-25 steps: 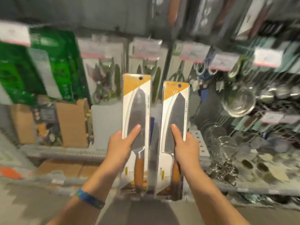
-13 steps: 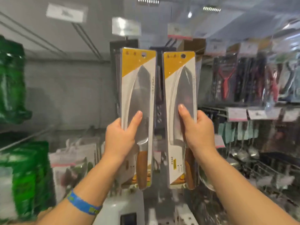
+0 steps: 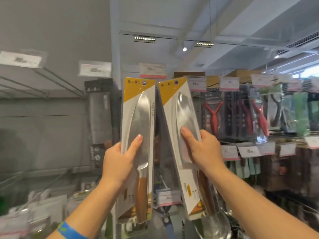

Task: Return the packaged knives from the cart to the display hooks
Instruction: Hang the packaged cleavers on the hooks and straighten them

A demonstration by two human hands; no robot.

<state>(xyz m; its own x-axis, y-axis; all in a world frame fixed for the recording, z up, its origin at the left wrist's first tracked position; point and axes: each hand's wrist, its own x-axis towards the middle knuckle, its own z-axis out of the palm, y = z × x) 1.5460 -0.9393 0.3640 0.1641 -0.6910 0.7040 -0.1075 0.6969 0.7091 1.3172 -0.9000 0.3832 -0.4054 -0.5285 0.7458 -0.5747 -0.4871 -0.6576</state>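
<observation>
I hold two packaged knives up in front of the display wall. My left hand [image 3: 119, 163] grips the left knife package [image 3: 139, 107], a white and yellow card with a steel blade and wooden handle, held upright. My right hand [image 3: 203, 149] grips the right knife package [image 3: 179, 107], which leans with its top to the left. Their tops almost touch just under a price tag [image 3: 152, 70] on a display hook. Each card has a hang hole at its top. The cart is out of view.
A dark packaged cleaver [image 3: 101, 118] hangs left of the knives. Red peelers [image 3: 214, 116] and other packaged tools hang on hooks to the right, above a row of price tags [image 3: 248, 150]. Bare wire hooks [image 3: 57, 83] jut out at upper left. Bagged goods [image 3: 43, 209] lie at lower left.
Both hands have raised the two packages higher, up to the top row of hooks. The right package has tilted, its top leaning toward the left one. My view has swung upward.
</observation>
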